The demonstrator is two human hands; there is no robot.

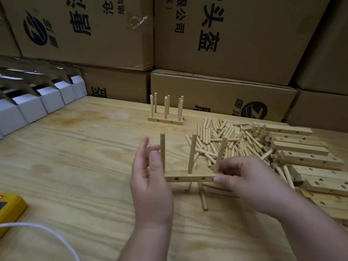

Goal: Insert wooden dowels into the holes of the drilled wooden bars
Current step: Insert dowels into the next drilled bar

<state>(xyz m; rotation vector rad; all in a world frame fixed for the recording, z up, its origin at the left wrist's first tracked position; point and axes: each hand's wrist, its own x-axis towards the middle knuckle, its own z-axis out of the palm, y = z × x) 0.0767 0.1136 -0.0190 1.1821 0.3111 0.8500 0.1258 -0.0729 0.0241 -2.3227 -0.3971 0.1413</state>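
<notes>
A drilled wooden bar [190, 178] is held just above the table in front of me, with three dowels standing in its top holes. My left hand [150, 178] is at the bar's left end, thumb and fingers straight beside the left dowel [162, 151]. My right hand [243, 178] grips the bar's right end, its fingers pinching the base of the right dowel [220, 153]. The middle dowel [192, 153] stands free. A heap of loose dowels [226, 140] lies behind the bar. Undowelled drilled bars [301, 153] are stacked at the right.
Two finished bars with several upright dowels [165, 112] stand farther back. Cardboard boxes [216, 87] wall the table's far side. White open cartons [37, 102] line the left. A yellow device [9, 210] with a white cord [56, 234] lies at the near left.
</notes>
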